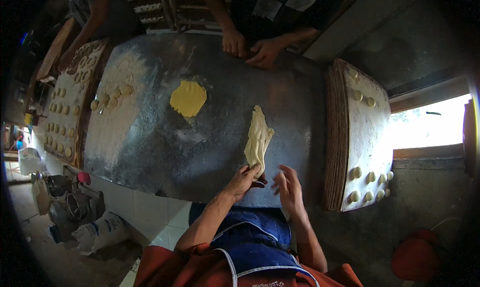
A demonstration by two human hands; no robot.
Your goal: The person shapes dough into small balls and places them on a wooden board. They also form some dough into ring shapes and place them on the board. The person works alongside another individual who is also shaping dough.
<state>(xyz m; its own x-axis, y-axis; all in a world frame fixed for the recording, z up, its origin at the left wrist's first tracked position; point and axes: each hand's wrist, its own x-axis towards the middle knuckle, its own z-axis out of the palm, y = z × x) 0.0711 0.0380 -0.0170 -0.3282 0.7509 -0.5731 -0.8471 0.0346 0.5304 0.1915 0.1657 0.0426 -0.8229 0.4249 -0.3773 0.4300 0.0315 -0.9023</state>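
A long, pale, folded strip of dough lies on the dark metal table straight ahead of me. My left hand is closed on its near end by the table's front edge, thumb on top. Something small and dark shows under those fingers, too hidden to name. Just right of the dough, my right hand is held apart from it, empty, with its fingers spread and slightly blurred. Farther off to the left sits a flat, round, bright yellow mass, soft-looking and smeared at its edge.
White flour covers the table's left part, with several dough balls on it. Boards with dough pieces stand at left and, stacked high, at right. Across the table rest another person's hands. A second person's arm reaches the left board.
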